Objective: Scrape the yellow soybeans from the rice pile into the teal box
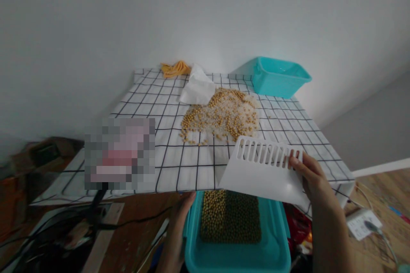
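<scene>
My right hand (309, 177) grips a white plastic scraper (261, 170) with a slotted top edge, held at the near edge of the table. My left hand (179, 217) holds the rim of a teal tub (188, 243) below the table edge; the tub contains yellow and green beans (229, 217). A pile of yellow beans mixed with white grains (221, 115) lies in the middle of the black-and-white checked tablecloth (166, 153), just beyond the scraper.
A second teal tub (278, 76) stands at the far right of the table by the wall. A white tissue (197, 87) and an orange bundle (175, 68) lie at the back. A blurred patch (120, 153) covers the near left. Cables and a power strip (363, 222) lie on the floor.
</scene>
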